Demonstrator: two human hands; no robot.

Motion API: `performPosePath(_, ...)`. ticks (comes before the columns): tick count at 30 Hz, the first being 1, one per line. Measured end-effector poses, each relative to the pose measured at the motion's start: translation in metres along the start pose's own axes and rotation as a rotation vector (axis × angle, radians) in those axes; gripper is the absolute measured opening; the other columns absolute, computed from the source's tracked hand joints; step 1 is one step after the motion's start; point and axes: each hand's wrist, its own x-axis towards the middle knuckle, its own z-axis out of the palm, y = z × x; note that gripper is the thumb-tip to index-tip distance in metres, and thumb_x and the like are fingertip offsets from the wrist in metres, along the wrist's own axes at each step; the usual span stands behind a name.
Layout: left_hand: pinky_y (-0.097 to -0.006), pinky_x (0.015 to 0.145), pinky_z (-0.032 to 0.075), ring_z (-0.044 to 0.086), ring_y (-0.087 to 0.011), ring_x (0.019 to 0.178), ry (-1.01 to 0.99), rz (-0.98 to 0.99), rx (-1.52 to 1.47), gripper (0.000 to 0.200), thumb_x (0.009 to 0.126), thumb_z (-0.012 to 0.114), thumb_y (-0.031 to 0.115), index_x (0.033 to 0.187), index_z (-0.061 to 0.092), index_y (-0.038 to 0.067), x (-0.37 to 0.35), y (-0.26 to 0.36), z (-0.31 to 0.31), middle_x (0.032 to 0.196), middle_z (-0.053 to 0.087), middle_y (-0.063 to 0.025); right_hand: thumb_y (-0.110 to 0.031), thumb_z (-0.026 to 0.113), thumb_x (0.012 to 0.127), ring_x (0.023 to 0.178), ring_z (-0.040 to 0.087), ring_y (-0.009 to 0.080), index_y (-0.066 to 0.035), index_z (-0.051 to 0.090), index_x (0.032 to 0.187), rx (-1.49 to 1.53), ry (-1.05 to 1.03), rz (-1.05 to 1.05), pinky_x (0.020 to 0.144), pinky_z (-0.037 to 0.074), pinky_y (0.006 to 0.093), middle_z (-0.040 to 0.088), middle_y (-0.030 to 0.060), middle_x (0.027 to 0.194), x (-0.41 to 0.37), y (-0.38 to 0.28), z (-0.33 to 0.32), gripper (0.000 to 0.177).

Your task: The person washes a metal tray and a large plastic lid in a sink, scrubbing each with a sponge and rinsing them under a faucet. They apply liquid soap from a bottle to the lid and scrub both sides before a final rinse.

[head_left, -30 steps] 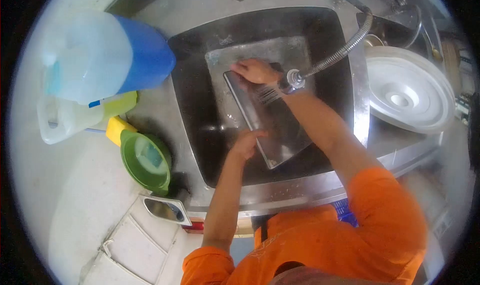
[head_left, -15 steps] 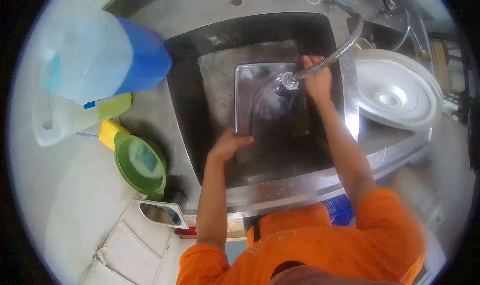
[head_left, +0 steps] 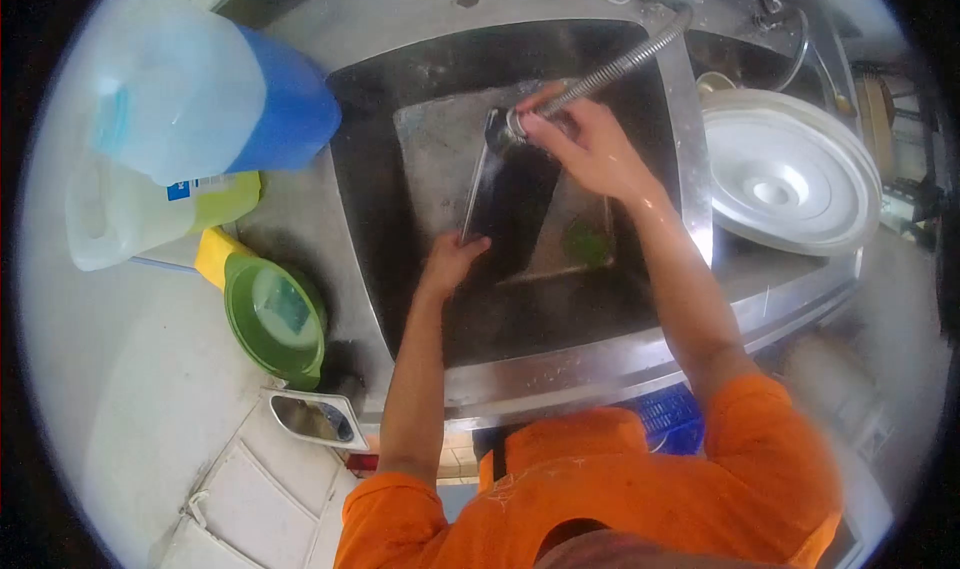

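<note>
1. Gripping the near end of the steel tray [head_left: 505, 204], your left hand [head_left: 450, 261] has its fingers curled over the edge. The tray stands tilted on its side in the sink [head_left: 368, 209].
2. Green sponge [head_left: 587, 244]: low in the sink, just right of the tray.
3. Your right hand [head_left: 592, 151]: fingers wrapped round the hose sprayer [head_left: 515, 126], at the tray's far end.

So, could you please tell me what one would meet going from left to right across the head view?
The yellowish jug → green bowl → left hand gripping the metal tray → right hand holding the spray hose → white lid.
</note>
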Motion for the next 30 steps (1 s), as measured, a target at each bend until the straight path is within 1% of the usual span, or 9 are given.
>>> performPosePath(1, -0.0277, 0.054, 0.034, 0.045, -0.0075, 0.061, -0.001, -0.006, 0.008, 0.032, 0.083, 0.079, 0.033, 0.093, 0.069, 0.004, -0.002, 0.003, 0.002, 0.07, 0.056, 0.0041, -0.032, 0.063, 0.094, 0.069, 0.064, 0.0258, 0.001, 0.068, 0.097, -0.177, 0.0, 0.032, 0.066, 0.049, 0.0361, 0.064, 0.0173, 0.074, 0.006, -0.007, -0.002, 0.034)
performPosePath(4, -0.0292, 0.056, 0.037, 0.047, -0.0088, 0.062, 0.046, 0.024, -0.013, 0.037, 0.085, 0.077, 0.038, 0.093, 0.069, 0.003, -0.001, 0.007, 0.002, 0.071, 0.057, 0.003, -0.036, 0.062, 0.093, 0.069, 0.064, 0.0319, 0.005, 0.068, 0.09, -0.485, 0.094, 0.019, 0.066, 0.048, 0.038, 0.063, 0.0201, 0.071, 0.012, 0.015, 0.005, 0.041)
performPosePath(10, -0.0313, 0.067, 0.047, 0.055, -0.0133, 0.07, 0.114, 0.086, -0.097, 0.044, 0.084, 0.076, 0.042, 0.097, 0.072, 0.0, -0.001, 0.018, 0.005, 0.078, 0.064, -0.0029, -0.042, 0.062, 0.092, 0.069, 0.063, 0.0341, 0.005, 0.068, 0.088, -0.081, 0.034, 0.136, 0.067, 0.048, 0.0415, 0.064, 0.0204, 0.072, -0.013, -0.002, 0.01, 0.047)
performPosePath(13, -0.031, 0.068, 0.048, 0.059, -0.0127, 0.072, 0.182, 0.351, -0.123, 0.039, 0.084, 0.077, 0.04, 0.093, 0.072, 0.002, 0.007, 0.009, 0.02, 0.08, 0.067, -0.0035, -0.045, 0.061, 0.092, 0.069, 0.062, 0.0341, 0.002, 0.069, 0.091, 0.004, -0.053, 0.106, 0.068, 0.048, 0.0431, 0.065, 0.0202, 0.074, -0.021, -0.01, -0.001, 0.047)
performPosePath(17, -0.0312, 0.079, 0.05, 0.062, -0.0139, 0.088, 0.051, 0.286, -0.409, 0.032, 0.089, 0.074, 0.021, 0.112, 0.063, 0.002, -0.002, 0.023, 0.03, 0.1, 0.069, -0.0048, -0.028, 0.061, 0.096, 0.076, 0.06, 0.0154, 0.001, 0.063, 0.093, -0.279, -0.227, 0.16, 0.071, 0.048, 0.0319, 0.065, 0.0078, 0.079, -0.031, 0.002, -0.036, 0.029)
performPosePath(19, -0.0323, 0.09, 0.049, 0.061, -0.0166, 0.102, 0.019, 0.285, -0.536, 0.045, 0.089, 0.072, 0.011, 0.129, 0.053, 0.003, -0.008, 0.03, 0.03, 0.115, 0.066, -0.0067, -0.033, 0.061, 0.095, 0.075, 0.065, 0.026, 0.0, 0.064, 0.095, -0.463, -0.197, 0.124, 0.073, 0.05, 0.0384, 0.066, 0.0143, 0.079, -0.038, 0.006, -0.044, 0.033)
performPosePath(23, -0.0329, 0.096, 0.044, 0.058, -0.018, 0.108, 0.032, 0.36, -0.508, 0.043, 0.09, 0.069, 0.006, 0.13, 0.051, 0.002, -0.017, 0.026, 0.019, 0.119, 0.063, -0.0074, -0.044, 0.059, 0.093, 0.086, 0.065, 0.04, -0.002, 0.068, 0.094, -0.941, -0.026, 0.294, 0.076, 0.05, 0.0486, 0.068, 0.0211, 0.086, -0.041, 0.012, -0.058, 0.043)
performPosePath(26, -0.0331, 0.096, 0.044, 0.058, -0.0183, 0.107, 0.054, 0.326, -0.57, 0.044, 0.09, 0.069, 0.004, 0.13, 0.051, 0.002, -0.024, 0.024, 0.012, 0.119, 0.063, -0.0075, -0.045, 0.059, 0.094, 0.086, 0.066, 0.0392, -0.002, 0.068, 0.094, -0.779, 0.169, 0.227, 0.075, 0.051, 0.048, 0.068, 0.0214, 0.086, -0.048, 0.032, -0.044, 0.045)
performPosePath(30, -0.0344, 0.097, 0.044, 0.058, -0.0183, 0.11, 0.148, 0.427, -0.546, 0.043, 0.091, 0.067, 0.005, 0.131, 0.05, 0.001, -0.036, 0.038, 0.022, 0.12, 0.063, -0.0099, -0.043, 0.058, 0.096, 0.081, 0.068, 0.0281, -0.002, 0.067, 0.1, -0.305, 0.017, 0.203, 0.074, 0.051, 0.0409, 0.068, 0.0167, 0.082, -0.063, -0.008, -0.019, 0.042)
